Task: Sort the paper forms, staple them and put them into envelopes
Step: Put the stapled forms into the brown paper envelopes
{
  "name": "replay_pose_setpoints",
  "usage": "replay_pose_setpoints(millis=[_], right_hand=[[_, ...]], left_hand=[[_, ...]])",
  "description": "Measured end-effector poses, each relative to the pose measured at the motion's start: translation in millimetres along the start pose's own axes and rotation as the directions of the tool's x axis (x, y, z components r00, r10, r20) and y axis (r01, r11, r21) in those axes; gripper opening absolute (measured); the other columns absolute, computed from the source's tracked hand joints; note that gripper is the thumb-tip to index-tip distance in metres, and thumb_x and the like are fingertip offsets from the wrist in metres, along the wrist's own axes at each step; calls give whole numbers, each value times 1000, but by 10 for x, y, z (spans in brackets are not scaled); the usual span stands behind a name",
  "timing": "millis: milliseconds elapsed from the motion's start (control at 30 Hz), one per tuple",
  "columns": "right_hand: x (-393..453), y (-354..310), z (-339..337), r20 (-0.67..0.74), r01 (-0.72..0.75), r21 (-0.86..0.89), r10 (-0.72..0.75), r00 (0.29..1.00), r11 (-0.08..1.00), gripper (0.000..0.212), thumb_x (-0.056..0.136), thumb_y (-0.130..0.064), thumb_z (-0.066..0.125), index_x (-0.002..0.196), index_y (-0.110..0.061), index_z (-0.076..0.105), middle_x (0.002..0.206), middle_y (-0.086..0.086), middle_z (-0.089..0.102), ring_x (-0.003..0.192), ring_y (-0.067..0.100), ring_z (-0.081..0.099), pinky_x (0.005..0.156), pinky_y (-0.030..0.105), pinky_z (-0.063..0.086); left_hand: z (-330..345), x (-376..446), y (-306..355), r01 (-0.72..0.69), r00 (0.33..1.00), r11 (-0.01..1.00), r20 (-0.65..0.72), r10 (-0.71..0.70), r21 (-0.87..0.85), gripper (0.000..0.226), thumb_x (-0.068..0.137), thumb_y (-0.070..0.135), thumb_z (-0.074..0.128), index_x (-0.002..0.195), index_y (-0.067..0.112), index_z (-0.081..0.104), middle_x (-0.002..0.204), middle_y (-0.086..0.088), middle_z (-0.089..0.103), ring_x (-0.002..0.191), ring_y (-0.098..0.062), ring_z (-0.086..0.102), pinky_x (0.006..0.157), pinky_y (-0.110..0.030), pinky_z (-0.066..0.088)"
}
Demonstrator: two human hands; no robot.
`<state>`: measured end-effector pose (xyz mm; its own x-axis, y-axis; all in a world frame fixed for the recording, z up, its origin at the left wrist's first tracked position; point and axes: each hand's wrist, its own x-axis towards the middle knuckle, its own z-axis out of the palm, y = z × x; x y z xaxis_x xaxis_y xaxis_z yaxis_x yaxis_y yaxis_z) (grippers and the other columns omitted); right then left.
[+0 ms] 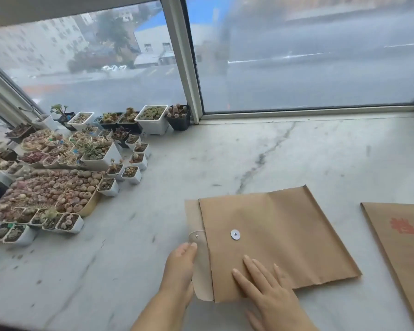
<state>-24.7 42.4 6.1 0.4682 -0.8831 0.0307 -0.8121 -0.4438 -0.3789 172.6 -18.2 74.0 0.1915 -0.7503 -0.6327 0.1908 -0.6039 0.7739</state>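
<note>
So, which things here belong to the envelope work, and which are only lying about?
Job:
- brown envelope under both hands, left on its flap, right flat on it
- second envelope, right edge

Lying about:
- succulent pots

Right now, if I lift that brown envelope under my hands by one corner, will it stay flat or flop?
The brown envelope would probably sag: it looks like thin kraft paper lying flat, with a crease across its body. It seems light, showing no bulge. On the smooth marble sill it may slide easily when pushed; the right hand lies flat on it, while the left hand touches the flap.
</note>
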Motion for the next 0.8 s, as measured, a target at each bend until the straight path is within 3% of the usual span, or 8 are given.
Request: replay_pose_setpoints(millis=[100, 233, 333, 433, 500, 600, 700, 800], right_hand=[[-95, 70, 392, 136, -40, 43, 33, 990, 998, 92, 49, -57, 58, 136, -30, 44, 164, 4, 3, 122, 18, 45, 102, 43, 27], [-67, 58, 565, 9, -60, 28, 59, 998, 998, 54, 78, -57, 49, 122, -26, 52, 143, 11, 52, 124, 20, 46, 115, 33, 12], [75, 77, 589, -85, -87, 16, 88, 993, 996, 31, 95, -49, 38, 111, -28, 55, 138, 7, 57, 129, 19, 44, 114, 34, 17], [324, 7, 570, -133, -100, 101, 113, 985, 990, 20, 81, -36, 54, 95, -25, 63, 130, -1, 60, 116, 18, 54, 103, 30, 34], [603, -130, 509, -152, -141, 219, 176, 973, 966, 13, 77, -27, 59, 87, -23, 67, 108, -9, 64, 93, 13, 61, 81, 21, 45], [1085, -335, 456, -103, -209, 335, 257, 961, 919, 27, 80, -28, 47, 95, -24, 69, 87, -8, 61, 75, 13, 59, 63, 20, 42], [1453, -475, 453, 42, -254, 270, 252, 967, 929, 30, 89, -20, 46, 114, -26, 63, 106, -5, 52, 94, 19, 56, 67, 28, 43], [1576, -526, 438, 147, -257, 175, 233, 961, 950, 21, 96, -21, 47, 111, -24, 60, 112, -6, 44, 103, 17, 49, 53, 19, 20]], left_hand=[[-264, 316, -559, 107, 987, 984, -137, -87, 145, 27, 97, 13, 46, 88, -3, 66, 83, -14, 73, 77, -29, 68, 79, -40, 53], [-387, 419, -702, 68, 982, 874, -185, 26, 482, 30, 79, 33, 59, 80, 3, 59, 74, -6, 66, 66, -23, 59, 62, -32, 45], [-365, 455, -580, -30, 979, 789, -140, 147, 614, 17, 82, 20, 66, 78, 13, 51, 72, 1, 60, 65, -16, 54, 56, -28, 40], [-327, 507, -532, -69, 983, 816, -102, 155, 574, 16, 81, 14, 66, 75, 12, 51, 66, 2, 54, 60, -14, 48, 53, -21, 39], [-327, 521, -540, -83, 983, 842, -94, 156, 533, 16, 81, 12, 65, 74, 14, 51, 64, 3, 53, 58, -13, 48, 48, -16, 36], [-361, 518, -584, -116, 982, 863, -75, 175, 492, 15, 82, 10, 66, 76, 14, 53, 63, 3, 56, 54, -8, 49, 49, -15, 37], [-392, 505, -624, -155, 979, 887, -52, 197, 436, 19, 88, 16, 66, 76, 13, 52, 61, 3, 56, 49, -3, 46, 49, -15, 36], [-419, 512, -658, -175, 980, 885, -11, 199, 432, 16, 87, 13, 65, 79, 14, 51, 61, 4, 54, 48, -2, 44, 49, -15, 36]])
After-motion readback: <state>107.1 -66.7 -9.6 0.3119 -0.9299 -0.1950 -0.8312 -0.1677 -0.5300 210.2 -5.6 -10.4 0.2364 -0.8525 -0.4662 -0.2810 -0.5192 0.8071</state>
